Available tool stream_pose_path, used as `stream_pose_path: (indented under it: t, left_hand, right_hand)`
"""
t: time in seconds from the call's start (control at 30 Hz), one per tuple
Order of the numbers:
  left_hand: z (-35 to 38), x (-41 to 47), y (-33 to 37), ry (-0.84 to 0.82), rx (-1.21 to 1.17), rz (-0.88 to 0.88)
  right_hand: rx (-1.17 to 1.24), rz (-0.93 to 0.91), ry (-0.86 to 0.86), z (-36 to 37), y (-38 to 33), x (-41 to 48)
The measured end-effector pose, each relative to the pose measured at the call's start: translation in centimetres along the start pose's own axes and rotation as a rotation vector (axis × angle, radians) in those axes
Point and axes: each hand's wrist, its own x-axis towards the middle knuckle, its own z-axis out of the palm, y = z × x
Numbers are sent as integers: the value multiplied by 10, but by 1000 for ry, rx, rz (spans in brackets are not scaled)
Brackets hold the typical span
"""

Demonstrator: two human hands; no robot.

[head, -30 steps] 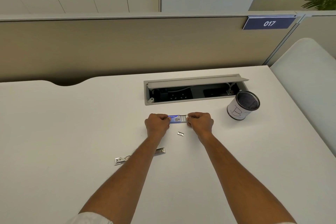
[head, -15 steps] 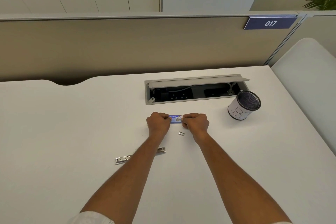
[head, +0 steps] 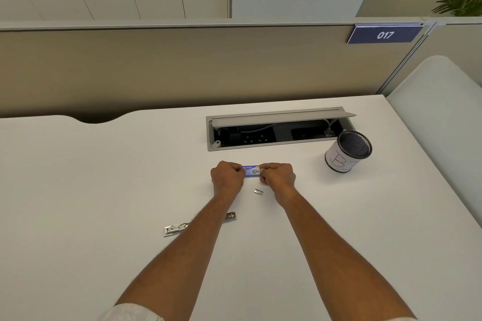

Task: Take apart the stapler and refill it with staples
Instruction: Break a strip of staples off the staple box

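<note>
A: What have my hands got?

B: The left hand (head: pixel 227 177) and right hand (head: pixel 277 177) each pinch one end of the blue staple box (head: pixel 251 171), mid-desk.

A: I'd slide it open squarely, or strips may spill.

B: Mind the staple strip (head: pixel 258 192) near your right wrist. The stapler rail (head: pixel 176 230) lies under your left forearm, the mesh pen cup (head: pixel 347 155) well apart.

White, perhaps rolled-up, left sleeve (head: pixel 130 313)

Silver stapler (head: pixel 174 230) lying flat; blue staple box (head: pixel 251 171) gripped
</note>
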Motion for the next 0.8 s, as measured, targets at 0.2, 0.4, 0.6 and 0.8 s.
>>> stream_pose_path:
  t: [0.2, 0.4, 0.6, 0.8]
  left_hand:
    - [-5, -1, -4, -14, -104, -45]
    - [-3, -3, -2, -22, -41, -6]
    - [-10, -7, -2, -49, -70, 6]
    - [-34, -12, -8, -45, -154, -10]
  right_hand:
    - [10, 4, -16, -3, 4, -1]
    - [-29, -13, -13, 0, 4, -2]
    - [-25, -33, -26, -6, 3, -5]
    - [-256, -261, -21, -21, 6, -19]
